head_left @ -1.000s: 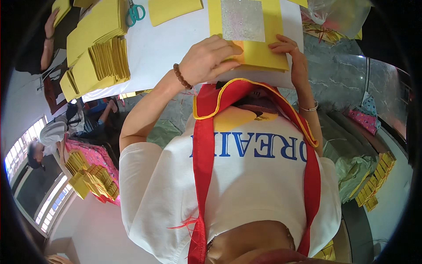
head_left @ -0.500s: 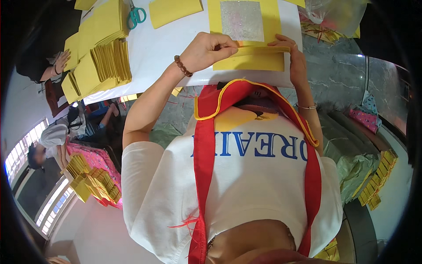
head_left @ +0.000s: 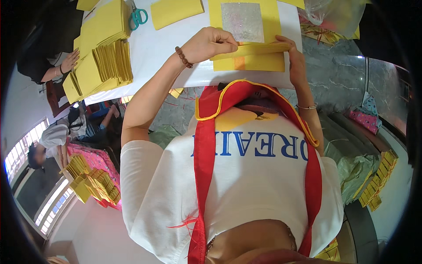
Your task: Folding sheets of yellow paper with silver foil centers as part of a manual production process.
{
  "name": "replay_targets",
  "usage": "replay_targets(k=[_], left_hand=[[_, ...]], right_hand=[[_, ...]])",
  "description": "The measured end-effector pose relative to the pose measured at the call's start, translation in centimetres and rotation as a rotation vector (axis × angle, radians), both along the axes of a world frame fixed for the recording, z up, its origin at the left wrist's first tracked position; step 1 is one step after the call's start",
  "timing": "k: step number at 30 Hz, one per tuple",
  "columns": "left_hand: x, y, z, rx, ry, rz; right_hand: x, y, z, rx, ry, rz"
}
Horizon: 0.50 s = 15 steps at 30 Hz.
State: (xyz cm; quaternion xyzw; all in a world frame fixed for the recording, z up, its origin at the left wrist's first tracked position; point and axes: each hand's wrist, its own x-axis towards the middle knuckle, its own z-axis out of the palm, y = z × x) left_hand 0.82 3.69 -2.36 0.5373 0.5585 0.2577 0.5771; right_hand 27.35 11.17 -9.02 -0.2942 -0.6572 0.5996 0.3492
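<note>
A folded yellow paper strip [head_left: 259, 49] stretches sideways between my hands, just above the table. My left hand [head_left: 213, 44] pinches its upper edge between thumb and forefinger, and a brown beaded bracelet circles that wrist. At the strip's other end my right hand [head_left: 294, 57] curls its fingers round the edge; some of them are hidden. Underneath lies a yellow paper sheet [head_left: 263, 65] with an orange patch [head_left: 238, 64] on its near part. A shiny silver square [head_left: 241, 22] covers part of the yellow paper just beyond the strip.
Stacked yellow papers [head_left: 112, 61] fill the white table's [head_left: 171, 48] left side, near teal-handled scissors [head_left: 138, 18]. Another yellow sheet [head_left: 177, 12] lies beyond. A co-worker's hand [head_left: 70, 60] touches the stack at far left. Yellow bundles [head_left: 378, 180] stand at right.
My left hand has moved slightly up and away. More of the strip's left end and the orange patch show. The co-worker's hand has shifted right along the stack.
</note>
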Motion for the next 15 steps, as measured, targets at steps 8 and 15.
replay_targets(k=[8,15], left_hand=[[-0.7,-0.8,1.1,0.252,0.067,-0.132],[-2.1,-1.7,-1.9,0.820,0.694,-0.211]], right_hand=[[-0.3,0.0,-0.6,0.130,-0.135,-0.015],[-0.5,0.1,0.0,-0.191,-0.019,-0.056]])
